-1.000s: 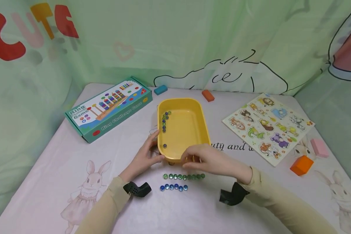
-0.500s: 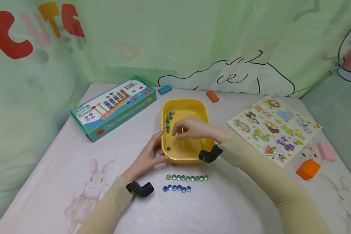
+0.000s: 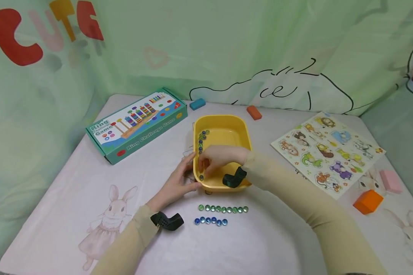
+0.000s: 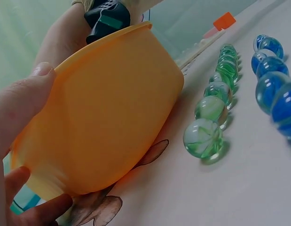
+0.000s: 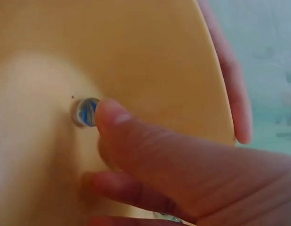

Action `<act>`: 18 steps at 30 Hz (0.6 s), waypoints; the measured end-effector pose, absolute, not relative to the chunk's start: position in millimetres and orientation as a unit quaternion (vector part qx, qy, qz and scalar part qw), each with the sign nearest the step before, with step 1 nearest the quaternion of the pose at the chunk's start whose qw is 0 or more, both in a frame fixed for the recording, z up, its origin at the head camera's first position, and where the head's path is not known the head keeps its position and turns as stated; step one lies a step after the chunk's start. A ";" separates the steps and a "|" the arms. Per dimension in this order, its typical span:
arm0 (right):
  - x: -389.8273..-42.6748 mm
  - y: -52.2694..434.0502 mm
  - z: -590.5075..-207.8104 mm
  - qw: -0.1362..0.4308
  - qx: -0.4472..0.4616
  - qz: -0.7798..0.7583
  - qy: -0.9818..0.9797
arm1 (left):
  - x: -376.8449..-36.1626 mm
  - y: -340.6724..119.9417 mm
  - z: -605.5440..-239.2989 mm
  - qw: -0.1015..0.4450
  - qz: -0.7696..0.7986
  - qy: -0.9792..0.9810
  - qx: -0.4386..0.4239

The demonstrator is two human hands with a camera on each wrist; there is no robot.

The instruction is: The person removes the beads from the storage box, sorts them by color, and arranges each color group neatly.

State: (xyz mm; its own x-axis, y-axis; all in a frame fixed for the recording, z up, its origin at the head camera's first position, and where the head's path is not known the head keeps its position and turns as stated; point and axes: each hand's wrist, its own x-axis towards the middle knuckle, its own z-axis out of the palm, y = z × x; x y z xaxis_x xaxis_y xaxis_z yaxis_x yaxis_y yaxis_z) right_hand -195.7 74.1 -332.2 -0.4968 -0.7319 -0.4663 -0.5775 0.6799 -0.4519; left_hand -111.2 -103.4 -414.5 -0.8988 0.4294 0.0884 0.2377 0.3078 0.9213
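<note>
1. Hands are two. The left hand (image 3: 177,183) holds the near left corner of the yellow tub (image 3: 242,131), thumb on the rim and fingers curled under it.
2. The right hand (image 3: 217,157) is inside the tub, at its near left part. Its thumb and fingers pinch one blue marble (image 5: 86,112) against the tub floor.
3. Tub is one. It sits in the middle of the table (image 3: 261,236), tipped up a bit on the left hand's side.
4. More marbles (image 3: 202,138) lie in a line along the tub's left wall. I count about eight, but they are small and hard to tell apart.
5. Green marbles (image 3: 223,209) make one row on the table, just by the tub's near edge. There are eight.
6. Blue marbles (image 3: 210,220) make a second row, just nearer the table's front edge. There are six.
7. One game box (image 3: 137,124) lies by the table's left back corner.
8. One animal puzzle board (image 3: 327,152) lies near the table's right edge.
9. Blocks are four: one blue block (image 3: 197,103) and one flat orange block (image 3: 254,112) at the back edge, one pink block (image 3: 390,180) and one orange cube (image 3: 367,201) near the right edge.
</note>
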 end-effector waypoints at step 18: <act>-198.8 72.2 -347.0 0.368 -0.381 -0.184 0.828 | -108.2 -103.1 -412.8 0.053 0.550 0.798 0.239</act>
State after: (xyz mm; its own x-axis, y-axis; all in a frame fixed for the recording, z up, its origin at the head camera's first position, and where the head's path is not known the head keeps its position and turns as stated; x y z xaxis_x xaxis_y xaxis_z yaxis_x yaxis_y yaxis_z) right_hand -198.8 72.2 -347.0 -0.4393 -0.7665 -0.4685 -0.4951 0.6417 -0.5857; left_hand -108.2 -103.1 -412.8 -0.8802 0.4397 0.1785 0.3231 0.2798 0.9041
